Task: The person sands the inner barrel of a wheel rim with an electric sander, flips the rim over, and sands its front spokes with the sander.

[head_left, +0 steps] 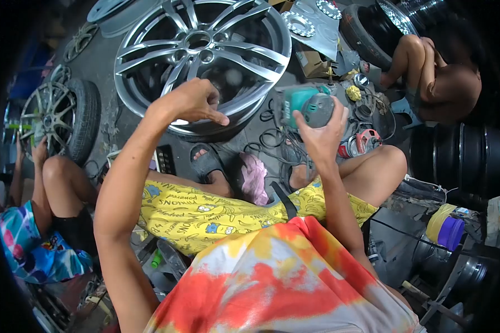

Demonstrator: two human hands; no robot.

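My right hand point(325, 127) is wrapped around a green and black electric sander point(297, 105), held up over the floor with its flat pad side blurred. In front of me lies a large silver alloy wheel rim point(249, 56), its spoked face upward. My left hand point(191, 102) hovers over the near edge of this rim. Its fingers are bent and the thumb is stretched apart from them, with nothing visible between. Whether that hand touches the rim I cannot tell.
A pink cloth point(254, 178) and dark cables point(269, 141) lie between my feet. A red power tool point(361, 143) sits by my right knee. One person point(44, 161) handles a wheel point(47, 119) at left; another point(439, 77) sits at right near black rims point(455, 161).
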